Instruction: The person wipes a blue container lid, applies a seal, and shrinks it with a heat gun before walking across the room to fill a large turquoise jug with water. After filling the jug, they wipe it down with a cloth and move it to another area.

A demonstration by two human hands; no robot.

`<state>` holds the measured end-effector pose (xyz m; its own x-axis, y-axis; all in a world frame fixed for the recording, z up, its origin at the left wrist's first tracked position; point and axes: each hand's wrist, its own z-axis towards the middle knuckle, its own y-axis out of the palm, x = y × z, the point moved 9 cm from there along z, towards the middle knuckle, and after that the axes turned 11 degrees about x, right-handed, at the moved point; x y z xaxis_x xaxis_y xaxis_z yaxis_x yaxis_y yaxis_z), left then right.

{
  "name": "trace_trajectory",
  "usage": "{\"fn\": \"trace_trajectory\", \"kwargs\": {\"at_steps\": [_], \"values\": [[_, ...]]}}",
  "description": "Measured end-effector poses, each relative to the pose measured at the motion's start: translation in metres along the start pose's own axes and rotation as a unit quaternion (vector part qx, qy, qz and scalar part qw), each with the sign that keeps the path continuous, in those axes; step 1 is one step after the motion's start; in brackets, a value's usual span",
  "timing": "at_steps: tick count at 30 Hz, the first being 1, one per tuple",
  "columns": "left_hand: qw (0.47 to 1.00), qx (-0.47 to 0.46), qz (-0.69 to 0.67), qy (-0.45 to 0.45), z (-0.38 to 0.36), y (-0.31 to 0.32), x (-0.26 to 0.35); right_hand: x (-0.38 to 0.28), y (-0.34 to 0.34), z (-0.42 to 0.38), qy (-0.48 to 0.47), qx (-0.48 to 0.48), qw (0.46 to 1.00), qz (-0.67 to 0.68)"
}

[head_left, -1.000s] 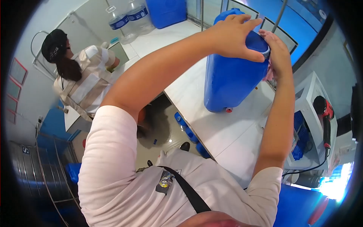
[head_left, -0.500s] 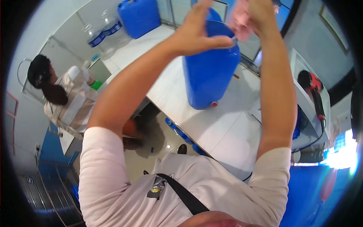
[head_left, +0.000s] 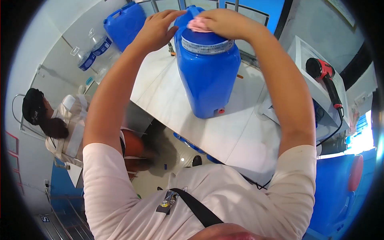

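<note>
A tall blue water jug (head_left: 208, 84) stands upright on the white counter. A printed band (head_left: 208, 48) runs around its wide blue cap (head_left: 205, 38), and a small red plug shows low on its front. My right hand (head_left: 228, 24) is closed on a crumpled pink cloth (head_left: 199, 25), which lies against the top of the cap. At the jug's upper left, my left hand (head_left: 158, 29) is open, thumb and fingers apart, with the fingertips close to the handle side.
Another blue jug (head_left: 126, 26) and clear plastic bottles (head_left: 100, 43) stand at the back left. A red and black heat gun (head_left: 326, 76) rests on a white shelf unit (head_left: 300, 52) to the right. A co-worker (head_left: 66, 124) sits at left.
My right hand has brought the pink cloth down and left onto the cap. My left hand has moved left, off the cap's near side. The cap and its printed band now show.
</note>
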<state>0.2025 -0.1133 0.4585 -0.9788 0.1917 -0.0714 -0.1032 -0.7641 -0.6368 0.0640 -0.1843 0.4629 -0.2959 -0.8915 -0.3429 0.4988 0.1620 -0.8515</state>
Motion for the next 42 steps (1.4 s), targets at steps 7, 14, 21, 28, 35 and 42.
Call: {"fn": "trace_trajectory", "kwargs": {"at_steps": [7,14,21,28,35,42], "values": [[0.967,0.039,0.056,0.245,0.044,0.056,0.019,-0.092,-0.003,-0.078,-0.210,0.125,0.970,0.009],[0.944,0.075,-0.232,0.222,0.071,0.083,0.034,-0.109,0.071,-0.080,-0.292,0.210,0.835,-0.417],[0.972,0.092,-0.156,0.152,0.064,0.112,0.000,-0.004,0.050,-0.158,-0.205,0.422,0.875,-0.123],[0.957,0.123,-0.214,0.155,0.062,0.093,0.015,0.077,0.025,-0.097,0.122,0.405,0.826,0.374],[0.954,0.104,-0.210,0.188,0.067,0.099,0.000,0.119,0.047,-0.025,0.225,0.148,0.881,0.389],[0.968,0.101,-0.202,0.111,0.066,0.093,0.008,0.115,0.080,-0.143,0.108,0.506,0.758,0.397]]}}
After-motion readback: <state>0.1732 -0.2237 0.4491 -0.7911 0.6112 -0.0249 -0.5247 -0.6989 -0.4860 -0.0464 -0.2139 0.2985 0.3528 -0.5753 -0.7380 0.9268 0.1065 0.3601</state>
